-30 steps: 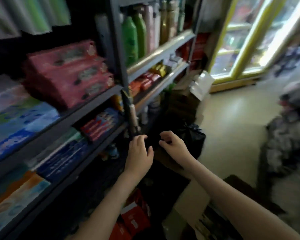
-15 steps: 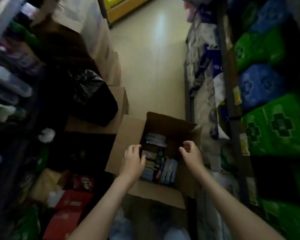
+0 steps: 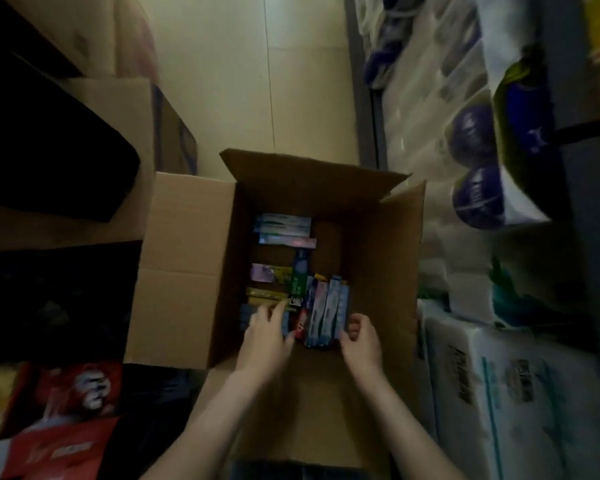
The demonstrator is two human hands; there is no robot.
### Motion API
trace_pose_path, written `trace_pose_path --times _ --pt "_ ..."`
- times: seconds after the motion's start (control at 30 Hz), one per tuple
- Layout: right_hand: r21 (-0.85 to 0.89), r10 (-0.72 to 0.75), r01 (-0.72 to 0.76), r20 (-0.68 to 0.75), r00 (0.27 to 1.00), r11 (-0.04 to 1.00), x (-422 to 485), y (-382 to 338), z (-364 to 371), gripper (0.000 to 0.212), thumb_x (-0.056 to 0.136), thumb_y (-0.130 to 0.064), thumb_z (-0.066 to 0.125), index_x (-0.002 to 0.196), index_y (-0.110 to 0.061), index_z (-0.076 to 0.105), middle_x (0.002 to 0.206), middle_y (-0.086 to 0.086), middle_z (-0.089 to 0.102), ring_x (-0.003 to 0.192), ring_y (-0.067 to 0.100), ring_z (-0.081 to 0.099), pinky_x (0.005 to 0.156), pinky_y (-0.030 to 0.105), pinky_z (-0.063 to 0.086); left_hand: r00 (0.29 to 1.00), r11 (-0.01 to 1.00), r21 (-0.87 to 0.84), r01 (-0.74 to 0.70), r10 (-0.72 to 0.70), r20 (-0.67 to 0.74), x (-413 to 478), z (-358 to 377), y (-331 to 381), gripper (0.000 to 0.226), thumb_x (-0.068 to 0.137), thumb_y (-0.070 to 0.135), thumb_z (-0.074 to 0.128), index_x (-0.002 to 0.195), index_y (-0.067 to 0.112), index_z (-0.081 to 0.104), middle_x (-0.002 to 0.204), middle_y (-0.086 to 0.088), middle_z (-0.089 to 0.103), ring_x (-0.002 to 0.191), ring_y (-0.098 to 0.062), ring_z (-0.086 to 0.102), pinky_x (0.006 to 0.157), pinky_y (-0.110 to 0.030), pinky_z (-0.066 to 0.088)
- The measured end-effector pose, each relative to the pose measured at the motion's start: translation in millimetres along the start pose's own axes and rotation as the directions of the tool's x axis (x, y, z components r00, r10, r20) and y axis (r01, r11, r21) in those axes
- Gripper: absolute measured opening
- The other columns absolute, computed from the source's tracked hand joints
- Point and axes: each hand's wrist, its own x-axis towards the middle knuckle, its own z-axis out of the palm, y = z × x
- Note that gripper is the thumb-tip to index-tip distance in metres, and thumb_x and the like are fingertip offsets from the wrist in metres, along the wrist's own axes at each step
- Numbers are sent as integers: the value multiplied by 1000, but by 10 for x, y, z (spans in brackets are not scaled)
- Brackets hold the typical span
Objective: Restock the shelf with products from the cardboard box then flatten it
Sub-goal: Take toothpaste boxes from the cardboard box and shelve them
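Observation:
An open cardboard box [image 3: 187,271] stands on the floor below me with its flaps spread. Inside lie toothpaste cartons: pale blue ones [image 3: 283,225] flat at the far side and a row of blue and red ones [image 3: 323,306] standing on edge near me. My left hand [image 3: 267,334] reaches into the box, its fingers stretched over the low cartons on the left. My right hand [image 3: 361,337] is curled against the right end of the standing row, thumb and fingers on the outer blue carton.
Another cardboard box [image 3: 142,109] holding a black bag [image 3: 49,150] sits at the left. Red packs [image 3: 66,410] lie at the lower left. Wrapped paper-roll packs [image 3: 465,133] fill the right shelf, with a white bale [image 3: 516,393] below. Pale floor [image 3: 257,81] stretches ahead.
I turned from the left shelf down to the box on the floor. Both hands moved from the box's rim down onto the cartons inside.

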Motion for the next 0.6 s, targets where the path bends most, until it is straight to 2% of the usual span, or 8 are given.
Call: trace_pose_path --times 0.07,0.17,0.3,0.37,0.47,0.53,0.6 --pt "-4 42 -42 32 999 999 317 161 251 47 91 -11 57 136 -16 43 132 4 51 122 20 49 101 40 46 1000 999 -27 27 -27 7 283 269 -55 63 94 25 54 148 28 22 149 -2 26 136 -19 29 110 -37 35" --pt "-36 94 -92 55 994 995 859 391 625 53 89 -9 60 138 -12 40 137 8 47 127 24 46 104 39 43 999 999 -11 35 -35 18 667 682 -190 65 93 23 54 149 30 20 149 -1 26 136 -19 29 109 -35 34" --pt "-19 183 -182 66 981 983 1513 597 1060 53 85 -9 66 132 -9 41 132 11 49 122 28 49 94 38 46 990 989 -54 139 -138 27 1061 1157 -397 70 91 20 59 148 21 19 150 -3 27 137 -20 27 110 -34 30" --pt "-35 242 -241 27 970 970 1688 659 1219 62 82 -14 71 133 -8 37 134 13 46 121 31 49 90 38 47 983 977 -117 181 -176 50 1162 1327 -457 75 89 17 62 148 17 17 150 -5 28 138 -20 27 111 -33 28" --pt "-76 276 -284 -96 956 956 1804 714 1354 71 77 -18 77 133 -9 34 136 13 41 124 33 43 93 43 46 984 975 -137 173 -164 73 1241 1487 -534 78 89 16 63 150 15 14 151 -5 27 139 -19 27 111 -32 28" --pt "-29 280 -284 -96 955 958 1854 764 1410 66 75 -18 78 128 -9 39 132 13 48 121 32 48 93 44 47 980 976 -109 188 -179 87 1262 1542 -595 74 89 16 62 148 12 17 149 -7 29 138 -20 27 111 -32 28" --pt "-87 265 -269 -54 963 959 1858 790 1435 54 81 -22 73 124 -7 44 128 13 54 115 32 54 89 39 49 973 977 -60 206 -197 122 1258 1548 -629 70 91 15 60 147 10 19 149 -9 28 138 -22 26 111 -30 27"
